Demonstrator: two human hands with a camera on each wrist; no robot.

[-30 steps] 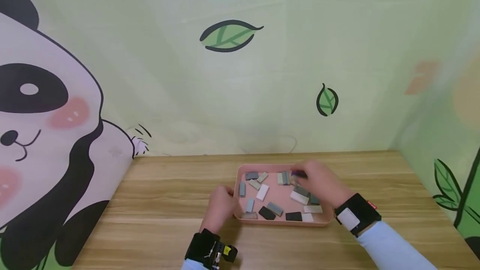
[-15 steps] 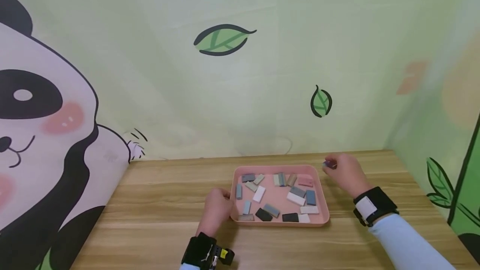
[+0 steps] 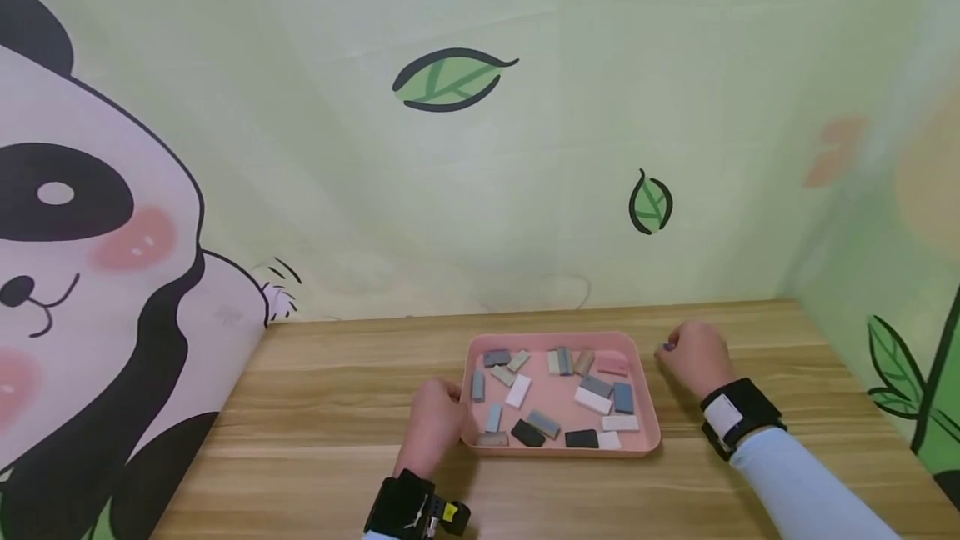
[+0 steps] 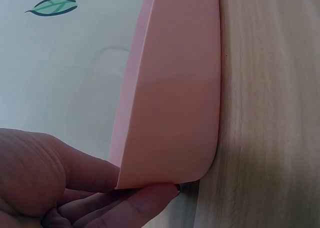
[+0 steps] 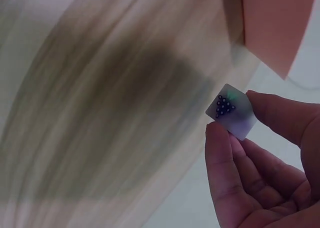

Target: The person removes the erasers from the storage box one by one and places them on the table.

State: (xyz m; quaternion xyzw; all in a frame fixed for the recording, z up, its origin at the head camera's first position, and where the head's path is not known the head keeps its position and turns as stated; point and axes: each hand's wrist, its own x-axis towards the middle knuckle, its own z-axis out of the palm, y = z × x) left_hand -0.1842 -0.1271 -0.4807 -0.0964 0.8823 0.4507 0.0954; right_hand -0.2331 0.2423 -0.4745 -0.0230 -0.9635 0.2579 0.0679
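Note:
A shallow pink tray (image 3: 555, 394) lies on the wooden table in the head view, with several small rectangular blocks spread inside. My left hand (image 3: 435, 419) is at its left side; in the left wrist view the thumb and fingers of that hand (image 4: 95, 188) pinch the tray's pink wall (image 4: 175, 93). Right of the tray, above the table, is my right hand (image 3: 701, 352). Between thumb and fingertips, the right hand (image 5: 265, 173) holds a small pale block (image 5: 240, 118) printed with a dark-blue bunch of grapes. The block is mostly hidden by the fingers in the head view.
Inside the tray are a pink block (image 3: 612, 367), a black block (image 3: 528, 432), a white block (image 3: 518, 391) and a blue block (image 3: 623, 397), among others. A green printed backdrop (image 3: 337, 190) rises behind the wooden table (image 3: 337, 407).
My right hand has lifted the block from the tray's back right corner and carried it right, out over the table. My left hand has stayed at the tray's left side.

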